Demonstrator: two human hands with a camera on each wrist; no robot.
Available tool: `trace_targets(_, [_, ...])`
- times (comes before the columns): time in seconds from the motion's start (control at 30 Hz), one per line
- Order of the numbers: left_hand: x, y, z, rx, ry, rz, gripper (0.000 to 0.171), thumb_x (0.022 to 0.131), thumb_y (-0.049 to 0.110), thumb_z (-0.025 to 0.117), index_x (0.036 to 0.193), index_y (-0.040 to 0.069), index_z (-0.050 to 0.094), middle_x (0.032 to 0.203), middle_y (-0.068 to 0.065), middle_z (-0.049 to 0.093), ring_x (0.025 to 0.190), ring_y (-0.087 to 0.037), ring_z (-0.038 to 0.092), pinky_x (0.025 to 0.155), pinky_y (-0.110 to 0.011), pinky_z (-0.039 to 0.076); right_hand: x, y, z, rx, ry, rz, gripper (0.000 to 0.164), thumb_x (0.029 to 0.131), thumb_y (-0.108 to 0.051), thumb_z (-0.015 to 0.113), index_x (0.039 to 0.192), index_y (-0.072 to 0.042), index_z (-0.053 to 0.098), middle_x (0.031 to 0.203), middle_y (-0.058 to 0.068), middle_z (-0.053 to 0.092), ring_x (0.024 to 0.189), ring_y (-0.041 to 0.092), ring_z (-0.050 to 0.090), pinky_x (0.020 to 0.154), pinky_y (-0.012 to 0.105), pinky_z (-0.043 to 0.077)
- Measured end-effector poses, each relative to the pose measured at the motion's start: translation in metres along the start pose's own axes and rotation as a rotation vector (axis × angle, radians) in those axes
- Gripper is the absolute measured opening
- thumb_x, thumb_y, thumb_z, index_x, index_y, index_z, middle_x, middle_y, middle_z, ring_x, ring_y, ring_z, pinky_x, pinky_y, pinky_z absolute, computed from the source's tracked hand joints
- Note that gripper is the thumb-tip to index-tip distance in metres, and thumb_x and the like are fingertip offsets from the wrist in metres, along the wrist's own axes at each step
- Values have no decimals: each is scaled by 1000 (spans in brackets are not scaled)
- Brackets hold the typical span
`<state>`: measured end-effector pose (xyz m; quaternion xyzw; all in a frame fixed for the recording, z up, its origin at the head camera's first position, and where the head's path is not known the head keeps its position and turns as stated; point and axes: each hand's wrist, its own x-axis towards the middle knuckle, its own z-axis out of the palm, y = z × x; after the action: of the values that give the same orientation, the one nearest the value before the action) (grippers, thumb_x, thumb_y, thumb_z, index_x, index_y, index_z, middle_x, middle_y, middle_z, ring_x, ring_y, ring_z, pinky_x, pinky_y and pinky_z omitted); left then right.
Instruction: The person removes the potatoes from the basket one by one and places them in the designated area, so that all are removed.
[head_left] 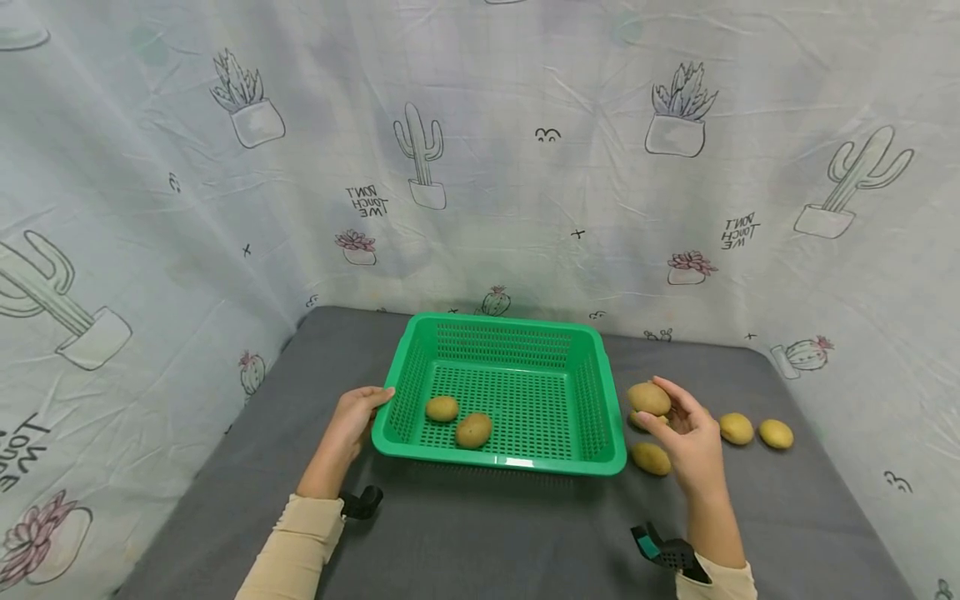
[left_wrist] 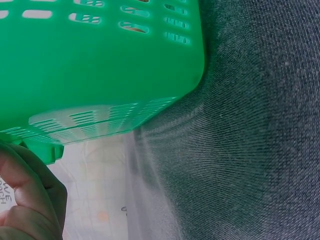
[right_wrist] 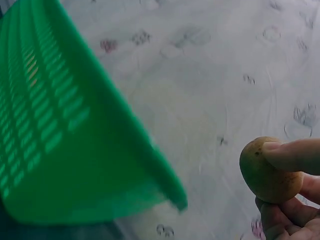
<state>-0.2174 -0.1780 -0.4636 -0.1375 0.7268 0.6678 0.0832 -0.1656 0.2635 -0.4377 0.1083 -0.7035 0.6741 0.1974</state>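
Observation:
A green plastic basket (head_left: 517, 464) with slotted walls stands on the grey cloth. My left hand (head_left: 357, 419) grips its left rim, thumb over the top and fingers beneath; in the left wrist view the curled fingers (left_wrist: 31, 190) show under the rim. Inside the basket, near its front left, lie two potatoes, a smaller potato (head_left: 442, 408) and a larger potato (head_left: 474, 430). Just off the basket's right side, my right hand (head_left: 693, 437) pinches another potato (head_left: 648, 399) between thumb and fingers. The right wrist view shows this held potato (right_wrist: 270, 169) raised beside the basket wall (right_wrist: 75, 165).
Several more potatoes lie right of the basket: one potato (head_left: 651, 458) by its front right corner, one partly hidden beneath the held one, and a pair, a potato (head_left: 737, 428) and a yellower potato (head_left: 776, 433), farther right. A cactus-print curtain (head_left: 510, 183) hangs behind the table.

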Motion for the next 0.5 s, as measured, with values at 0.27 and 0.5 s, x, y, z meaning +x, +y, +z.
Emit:
trace_targets(0.27, [1, 0, 0, 9, 4, 4, 34, 97, 24, 55, 117, -4, 57, 65, 6, 54, 53, -6, 46, 58, -25, 44, -12, 15, -21, -79, 193, 145, 50, 81, 16, 64, 129, 9, 52, 108, -9, 64, 97, 2, 58, 80, 10, 45])
trace_targets(0.5, [-2, 1, 0, -1, 7, 1, 33, 97, 23, 56, 115, -5, 58, 66, 6, 55, 53, -6, 48, 57, -25, 44, -16, 28, -42, -82, 262, 257, 51, 82, 10, 67, 130, 0, 55, 106, -9, 61, 92, 1, 59, 74, 9, 46])
